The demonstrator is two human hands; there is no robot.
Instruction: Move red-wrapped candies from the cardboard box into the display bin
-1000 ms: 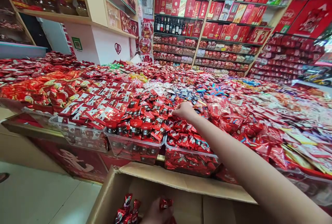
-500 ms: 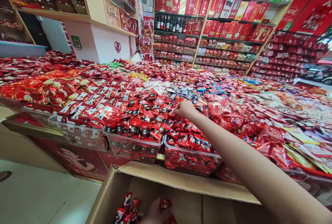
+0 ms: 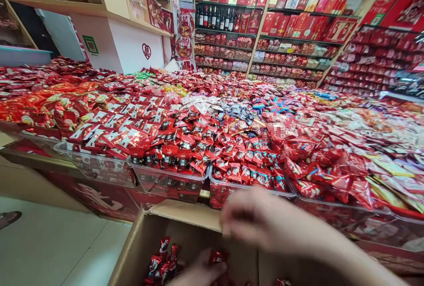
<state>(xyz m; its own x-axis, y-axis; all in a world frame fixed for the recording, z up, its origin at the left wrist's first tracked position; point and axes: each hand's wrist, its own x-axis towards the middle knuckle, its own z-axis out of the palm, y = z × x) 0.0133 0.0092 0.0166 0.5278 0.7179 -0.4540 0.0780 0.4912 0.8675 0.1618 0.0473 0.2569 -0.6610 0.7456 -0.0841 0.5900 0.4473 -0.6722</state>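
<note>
Head view, only view. Open-topped brown cardboard carton (image 3: pixel 127 250) at 6 o'clock. Left hand (image 3: pixel 200 270) inside it, fingers closed on a red shiny foil-wrapped candy (image 3: pixel 218 257), which sits at the thumb side, roughly 1 o'clock from the hand. Cluster of red twist-wrapped candies (image 3: pixel 162 266) in carton at 7 o'clock, just left of that hand.

Right hand (image 3: pixel 245 219) at 5 o'clock, above the carton's far edge, motion-blurred; fingers curled, can't tell if they grip anything.

Clear plastic tub of red-and-blue wrapped candies (image 3: pixel 217 194) just beyond the right hand, between 4 and 5 o'clock. Clear plastic tub of red-and-black wrapped candies (image 3: pixel 168 183) beside it, between 7 and 8 o'clock. Dark glass wine bottles (image 3: pixel 217 20) shelved at 12 o'clock. Green square code sign (image 3: pixel 90 45) at 10 o'clock.
</note>
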